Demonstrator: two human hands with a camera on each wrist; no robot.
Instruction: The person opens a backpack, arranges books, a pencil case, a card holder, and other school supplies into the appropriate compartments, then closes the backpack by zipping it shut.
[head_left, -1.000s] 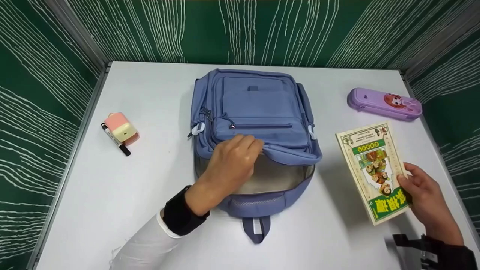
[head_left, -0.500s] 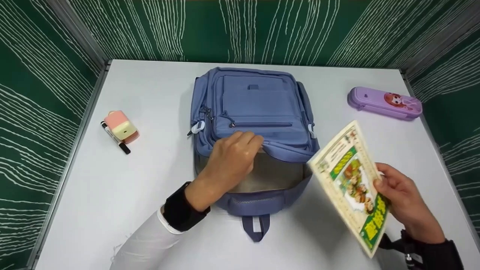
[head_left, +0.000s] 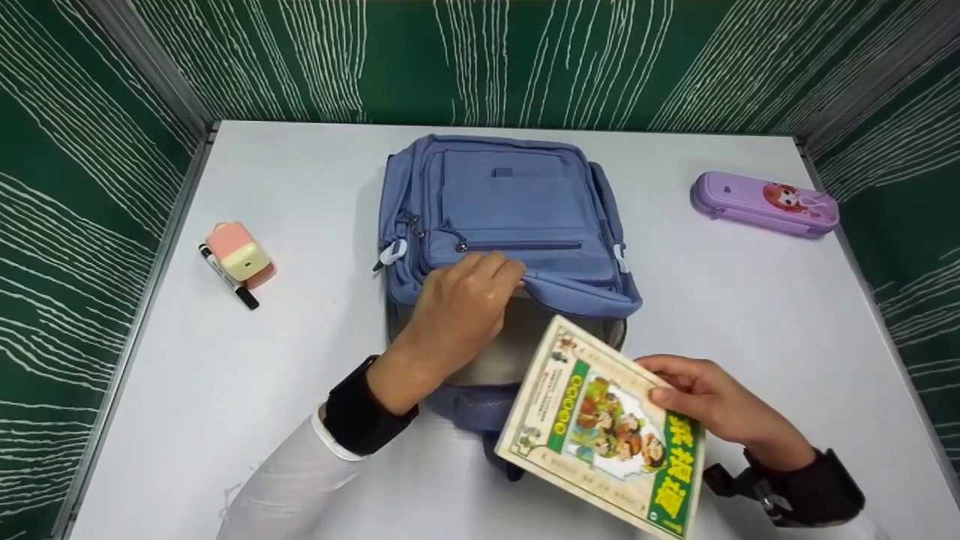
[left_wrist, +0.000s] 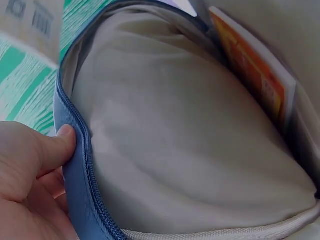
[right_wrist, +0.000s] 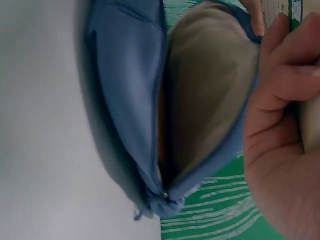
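In the head view, the held book (head_left: pixel 600 442) is covering part of the backpack's (head_left: pixel 517 202) mouth and handle loop (head_left: pixel 502 464), its bottom corner slipping past the frame. Its smallest print is proving unreadable. The right hand (right_wrist: pixel 290 125) is hiding most of it in the right wrist view. The left wrist view is cropping the left hand (left_wrist: pixel 32 175); lettering on the orange book (left_wrist: pixel 255 67) is blurring.
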